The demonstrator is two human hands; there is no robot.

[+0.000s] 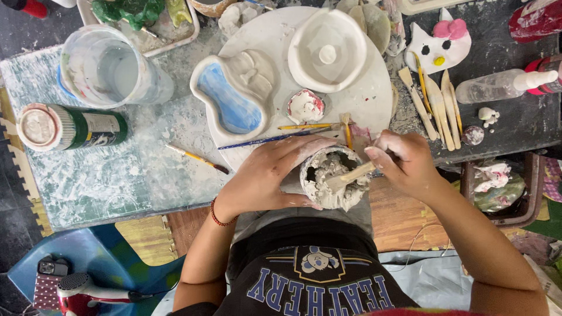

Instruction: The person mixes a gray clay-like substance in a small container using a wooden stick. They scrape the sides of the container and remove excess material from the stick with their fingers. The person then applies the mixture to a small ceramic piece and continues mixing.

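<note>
Clay-caked cup at lower centre: keep your left hand clamped around it while your right hand pinches the stick, scraping gently.

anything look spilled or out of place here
Nothing spilled. The left hand grips a small clay-caked cup while the right hand holds a wooden stick in it. One green can lies tipped on its side on the smeared mat.

**Bare arms, dark shirt, one bracelet**

Both forearms are bare. The left hand has a thin red beaded bracelet at its wrist; the right hand is smeared with pale clay (fingers especially). A black T-shirt carries blue block lettering and a small crest.
</note>
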